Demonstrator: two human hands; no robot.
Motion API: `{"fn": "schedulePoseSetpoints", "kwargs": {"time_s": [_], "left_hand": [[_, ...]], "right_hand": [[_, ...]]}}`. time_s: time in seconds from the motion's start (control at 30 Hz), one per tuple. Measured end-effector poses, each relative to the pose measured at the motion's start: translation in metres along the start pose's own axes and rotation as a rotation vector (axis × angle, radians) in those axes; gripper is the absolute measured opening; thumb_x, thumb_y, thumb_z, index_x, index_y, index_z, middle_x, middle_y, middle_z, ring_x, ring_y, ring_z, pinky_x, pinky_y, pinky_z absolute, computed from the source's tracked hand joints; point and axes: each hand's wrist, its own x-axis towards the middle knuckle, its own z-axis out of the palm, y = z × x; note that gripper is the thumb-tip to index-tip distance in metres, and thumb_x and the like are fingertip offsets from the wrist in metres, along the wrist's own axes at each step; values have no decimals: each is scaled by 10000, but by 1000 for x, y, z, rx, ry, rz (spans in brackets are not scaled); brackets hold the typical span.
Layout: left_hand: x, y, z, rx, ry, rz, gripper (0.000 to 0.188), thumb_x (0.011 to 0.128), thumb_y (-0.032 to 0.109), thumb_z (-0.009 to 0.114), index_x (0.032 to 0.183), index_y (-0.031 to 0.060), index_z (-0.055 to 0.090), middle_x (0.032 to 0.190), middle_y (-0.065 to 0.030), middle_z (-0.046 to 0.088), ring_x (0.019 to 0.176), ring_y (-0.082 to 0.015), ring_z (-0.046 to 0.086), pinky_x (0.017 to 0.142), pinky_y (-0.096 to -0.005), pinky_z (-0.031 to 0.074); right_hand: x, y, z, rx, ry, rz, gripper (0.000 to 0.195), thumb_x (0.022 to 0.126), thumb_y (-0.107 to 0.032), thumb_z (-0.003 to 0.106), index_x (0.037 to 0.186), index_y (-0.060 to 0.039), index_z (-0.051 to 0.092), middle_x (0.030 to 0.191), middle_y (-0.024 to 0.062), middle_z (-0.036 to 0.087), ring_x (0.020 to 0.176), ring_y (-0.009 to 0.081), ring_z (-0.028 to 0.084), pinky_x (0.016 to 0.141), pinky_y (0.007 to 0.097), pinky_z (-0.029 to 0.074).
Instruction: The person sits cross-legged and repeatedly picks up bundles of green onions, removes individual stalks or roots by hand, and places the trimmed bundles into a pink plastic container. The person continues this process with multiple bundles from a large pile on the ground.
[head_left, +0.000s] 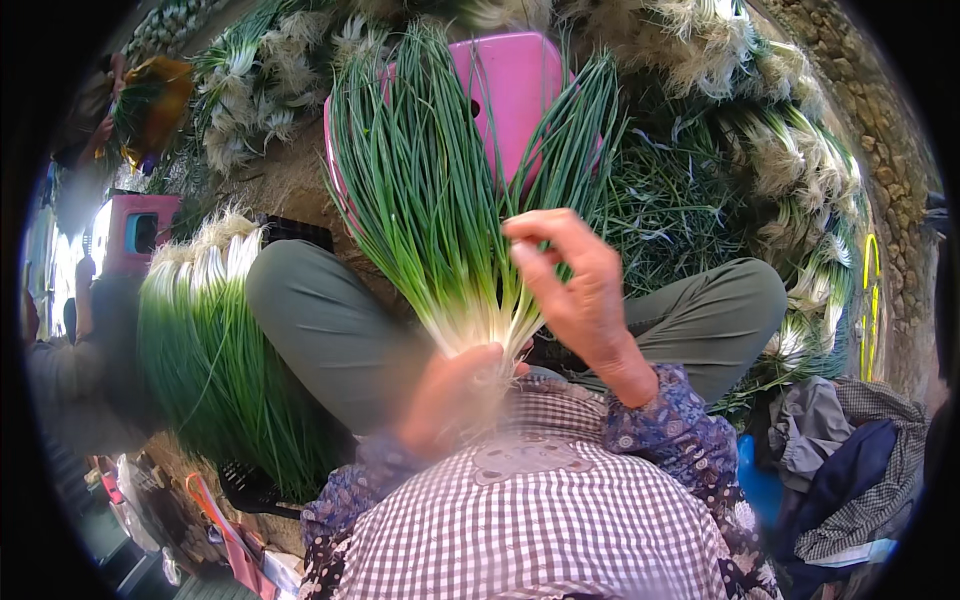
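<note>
My left hand (454, 394) grips a bunch of green onions (420, 187) around the white stems near the roots. The green leaves fan away from me in two parts over a pink plastic stool (517, 82). Just to the right of the stems, my right hand (574, 289) is raised with its thumb and index finger bent towards each other; the fingertips are apart and I see nothing held in them. Part of the roots blurs into haze near my left hand.
Left of my knee, trimmed green onions (217, 322) are stacked on a black plastic crate (255, 487). More rooted bunches (795, 157) ring the right and far sides. Loose leaves (667, 195) litter the ground. Clothes (847, 465) lie at lower right. Another person (82, 375) is at the left.
</note>
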Motion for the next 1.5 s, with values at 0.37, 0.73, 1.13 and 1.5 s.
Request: {"fn": "schedulePoseSetpoints", "kwargs": {"time_s": [0.37,0.73,1.13,1.5], "left_hand": [[-6,0,0,-31,-72,62,530,891,54,608,1369,-55,408,1247,-202,586,1097,-285,631,892,-389,564],[-7,7,3,75,-16,-5,498,879,144,650,1316,-27,483,1176,-193,634,994,-260,659,878,-364,533],[7,-7,-17,13,-168,-24,522,892,14,532,1382,-99,396,1316,-284,541,1156,-356,612,902,-410,568],[-3,-3,-9,-43,-103,98,495,952,106,554,1392,-62,398,1294,-252,565,1129,-356,622,856,-409,582]], "right_hand": [[3,29,8,-637,-31,-241,219,805,-29,680,1023,-29,673,926,77,667,822,249,643,732,355,529],[135,49,51,-372,-185,-15,151,871,-140,672,922,1,688,787,134,660,707,263,656,660,349,505],[64,109,-205,-1194,450,95,119,870,-146,673,949,-68,631,907,105,638,754,281,651,691,382,525],[99,21,40,-518,-193,-519,478,830,-220,722,1247,-42,572,1117,133,636,1054,323,591,903,403,501]]}}
